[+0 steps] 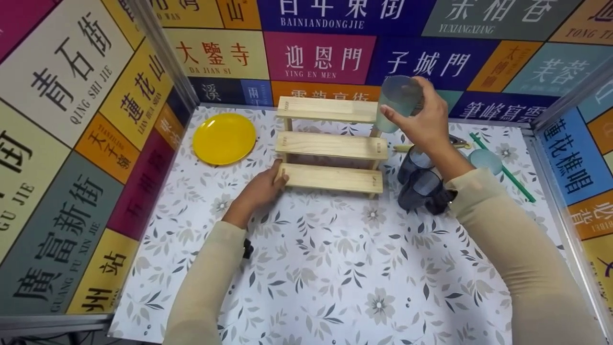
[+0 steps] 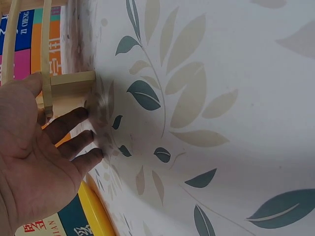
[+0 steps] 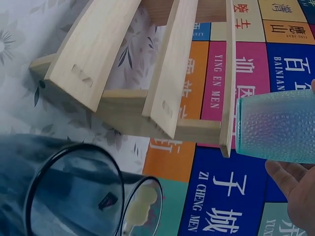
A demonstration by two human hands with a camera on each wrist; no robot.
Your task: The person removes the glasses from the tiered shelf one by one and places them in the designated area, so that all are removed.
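Note:
A three-tier wooden rack stands at the back of the table. My left hand grips the left end of its lowest board, thumb against the wood; in the left wrist view the other fingers of that hand spread below the board. With my right hand I hold a translucent pale green cup at the right end of the top board. In the right wrist view the cup's textured side shows beside that board; whether they touch I cannot tell.
Dark blue glasses stand right of the rack, under my right forearm. Farther right are a green stick and a pale round item. A yellow plate lies to the left. Printed panels enclose the table.

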